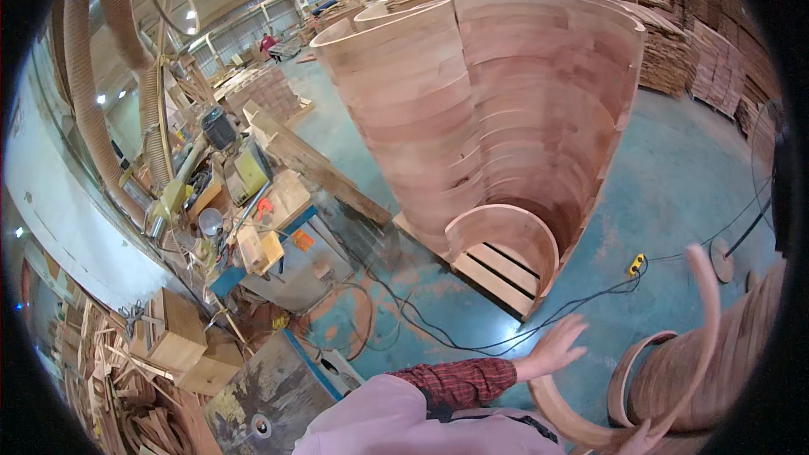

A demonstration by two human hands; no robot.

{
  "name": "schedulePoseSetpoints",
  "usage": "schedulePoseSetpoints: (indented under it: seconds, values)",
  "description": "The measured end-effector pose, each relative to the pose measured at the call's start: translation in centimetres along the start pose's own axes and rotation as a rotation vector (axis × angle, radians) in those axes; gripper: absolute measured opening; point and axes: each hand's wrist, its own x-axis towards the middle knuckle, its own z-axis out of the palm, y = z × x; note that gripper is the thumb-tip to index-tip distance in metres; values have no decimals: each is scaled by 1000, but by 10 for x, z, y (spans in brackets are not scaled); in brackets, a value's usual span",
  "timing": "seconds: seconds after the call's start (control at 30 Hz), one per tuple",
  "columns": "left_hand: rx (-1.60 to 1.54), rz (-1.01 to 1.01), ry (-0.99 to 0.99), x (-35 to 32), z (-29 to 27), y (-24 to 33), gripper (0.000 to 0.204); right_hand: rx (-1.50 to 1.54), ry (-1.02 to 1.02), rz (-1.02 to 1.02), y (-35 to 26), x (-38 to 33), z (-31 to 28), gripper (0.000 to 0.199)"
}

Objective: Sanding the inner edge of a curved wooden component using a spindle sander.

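My left hand (pixel 554 349), below a red plaid sleeve, is stretched out over the floor with its fingers apart and nothing in them. Just under its wrist passes one end of a curved, U-shaped wooden piece (pixel 701 320); whether the wrist touches it I cannot tell. At the lower edge my right hand (pixel 642 440), mostly cut off, grips the bend of that piece. Beside it, at the lower right, lie nested curved wooden pieces (pixel 733 362). Ahead, a tall stack of curved wooden pieces (pixel 404 109) rises from a slatted pallet (pixel 497 281), with a smaller curved piece (pixel 506 217) at its near end.
Black cables (pixel 455 345) run across the blue floor to a yellow socket block (pixel 636 264). A cluttered workbench (pixel 291 194) with tools stands at left, beneath ribbed hoses (pixel 88 76). Wood scraps (pixel 118 388) lie lower left. Stacked boards (pixel 716 67) stand far right.
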Motion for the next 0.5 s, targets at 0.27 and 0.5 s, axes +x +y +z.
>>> schedulePoseSetpoints:
  seconds: [0.27, 0.5]
  values:
    - [-290, -966, -348, -46, 112, -76, 86, 165, 304, 612, 60, 52, -26, 71]
    - [-862, -1026, 46, 0, 135, -65, 56, 465, 4, 1128, 106, 74, 3, 53]
